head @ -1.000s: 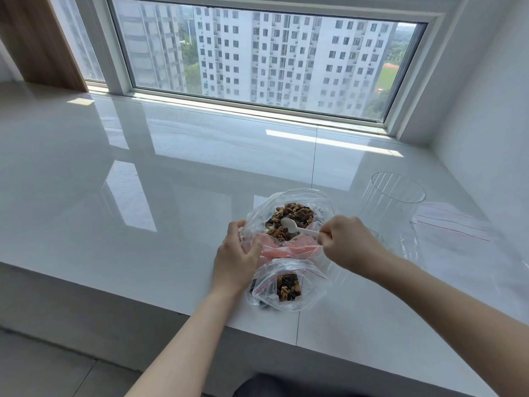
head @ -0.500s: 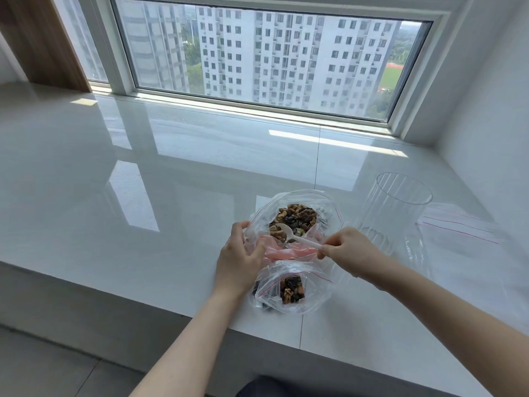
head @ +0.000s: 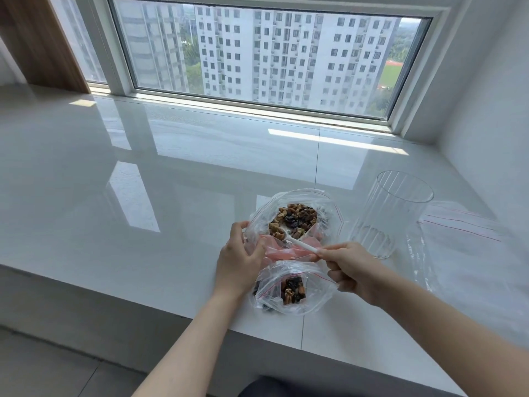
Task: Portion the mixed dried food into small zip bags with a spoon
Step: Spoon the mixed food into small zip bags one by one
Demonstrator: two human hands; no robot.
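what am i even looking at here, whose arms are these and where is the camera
There is no machine here. The arms belong to a person, and the single camera is worn on their head, looking forward and down, so you see roughly what they see.

They stand at a glossy white counter under a window. On it lies a large open bag of mixed dried food, nuts and dark dried fruit. Nearer the person lies a small zip bag that already holds a little of the mix. To the right stands a clear ribbed cup, with more empty zip bags lying flat beside it.

The left hand holds the large bag's edge open. The right hand pinches the handle of a white spoon whose bowl is in the food.
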